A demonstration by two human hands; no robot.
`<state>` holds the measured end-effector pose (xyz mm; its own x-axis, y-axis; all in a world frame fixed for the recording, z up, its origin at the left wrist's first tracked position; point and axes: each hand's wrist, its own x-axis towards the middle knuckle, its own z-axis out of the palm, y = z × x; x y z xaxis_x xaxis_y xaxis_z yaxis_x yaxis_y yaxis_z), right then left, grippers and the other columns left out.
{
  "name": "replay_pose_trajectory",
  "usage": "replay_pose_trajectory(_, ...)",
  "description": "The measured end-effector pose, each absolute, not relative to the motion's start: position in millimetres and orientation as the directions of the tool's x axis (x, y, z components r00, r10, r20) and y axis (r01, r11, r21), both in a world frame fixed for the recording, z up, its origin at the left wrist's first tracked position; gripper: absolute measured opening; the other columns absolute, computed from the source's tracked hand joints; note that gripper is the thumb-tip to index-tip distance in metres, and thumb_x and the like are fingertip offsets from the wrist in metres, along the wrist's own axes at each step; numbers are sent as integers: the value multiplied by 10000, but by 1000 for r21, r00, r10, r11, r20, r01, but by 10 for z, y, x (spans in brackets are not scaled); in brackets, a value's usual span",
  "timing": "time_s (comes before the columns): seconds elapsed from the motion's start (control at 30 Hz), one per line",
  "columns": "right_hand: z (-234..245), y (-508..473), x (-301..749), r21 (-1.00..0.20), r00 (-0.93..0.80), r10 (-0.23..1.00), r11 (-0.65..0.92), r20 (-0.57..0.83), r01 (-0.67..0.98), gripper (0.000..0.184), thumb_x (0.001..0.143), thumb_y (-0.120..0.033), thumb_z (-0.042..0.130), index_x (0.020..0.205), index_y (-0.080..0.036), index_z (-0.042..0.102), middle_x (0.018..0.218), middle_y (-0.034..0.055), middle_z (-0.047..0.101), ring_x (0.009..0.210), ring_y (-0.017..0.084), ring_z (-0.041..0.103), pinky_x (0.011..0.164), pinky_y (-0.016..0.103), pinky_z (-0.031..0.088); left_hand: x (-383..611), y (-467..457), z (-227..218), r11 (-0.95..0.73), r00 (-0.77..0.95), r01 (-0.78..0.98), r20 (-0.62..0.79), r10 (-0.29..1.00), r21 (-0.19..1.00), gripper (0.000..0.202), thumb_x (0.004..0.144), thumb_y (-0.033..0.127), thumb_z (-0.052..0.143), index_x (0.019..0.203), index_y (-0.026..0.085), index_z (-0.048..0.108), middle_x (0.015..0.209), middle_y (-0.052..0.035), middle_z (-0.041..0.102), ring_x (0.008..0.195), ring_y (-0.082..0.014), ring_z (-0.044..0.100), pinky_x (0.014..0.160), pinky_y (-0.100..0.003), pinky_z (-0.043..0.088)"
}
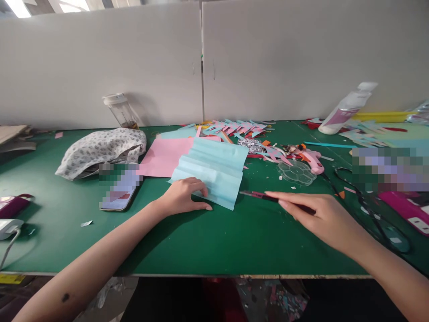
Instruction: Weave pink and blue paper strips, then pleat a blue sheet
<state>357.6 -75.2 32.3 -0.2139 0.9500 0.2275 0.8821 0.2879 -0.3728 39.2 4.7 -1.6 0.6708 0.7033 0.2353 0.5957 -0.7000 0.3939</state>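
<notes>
A light blue sheet of paper [214,172], creased in accordion folds, lies on the green table [208,241]. My left hand [182,197] rests on its near left corner, fingers curled and pinching the edge. My right hand [320,217] is closed round a thin dark red tool [258,195], perhaps a craft knife or pen, whose tip points left toward the sheet's near right corner. A pink sheet [164,156] lies partly under the blue one.
A patterned cloth pouch [100,152] and a phone [117,197] lie at left. Cut paper scraps [237,129], a pink glue gun [310,158], a clear palette tray [296,172], black scissors [368,210] and a white bottle [345,109] sit behind and right. Grey partition boards [268,58] close off the back.
</notes>
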Motion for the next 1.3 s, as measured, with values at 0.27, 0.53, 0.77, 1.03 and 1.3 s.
replay_pose_trajectory(0.27, 140, -730, 3179, -432, -293, 940, 340, 173, 835, 315, 901, -310, 424, 1131, -318, 640, 822, 2, 702, 385, 66, 332, 390, 210, 281, 251, 112, -65, -703, 689, 514, 252, 679, 491, 138, 786, 321, 621, 862, 216, 573, 850, 34, 653, 815, -118, 586, 1026, -411, 353)
replay_pose_trajectory(0.53, 35, -588, 2928, -336, -377, 909, 415, 176, 846, 351, 907, -227, 398, 1180, -308, 603, 611, -16, 635, 446, 103, 484, 404, 225, 278, 270, 165, -168, -650, 629, 530, 262, 732, 544, 93, 787, 311, 625, 795, 227, 586, 787, 64, 663, 773, -103, 595, 1027, -384, 376)
replay_pose_trajectory(0.77, 92, -488, 2829, -353, -391, 909, 418, 148, 837, 349, 873, -184, 428, 1094, -336, 652, 885, -25, 725, 596, 114, 627, 445, 208, 408, 263, 162, -191, -709, 641, 531, 326, 694, 465, 121, 799, 339, 612, 803, 220, 590, 764, 58, 664, 700, -98, 584, 979, -371, 414)
replay_pose_trajectory(1.03, 146, -641, 2938, -297, -395, 916, 399, 74, 868, 351, 892, -204, 416, 1163, -308, 614, 784, 5, 710, 472, 93, 551, 399, 207, 364, 308, 104, -166, -715, 624, 573, 354, 697, 400, 85, 813, 279, 590, 779, 201, 591, 756, 23, 657, 729, -120, 590, 726, -275, 494)
replay_pose_trajectory(1.3, 135, -759, 3080, -202, -419, 896, 442, 146, 874, 371, 888, -210, 400, 1184, -310, 600, 644, -11, 640, 404, 92, 467, 378, 222, 321, 314, 105, -156, -725, 626, 572, 366, 688, 384, 84, 814, 282, 589, 777, 207, 586, 753, 30, 664, 699, -108, 599, 775, -299, 504)
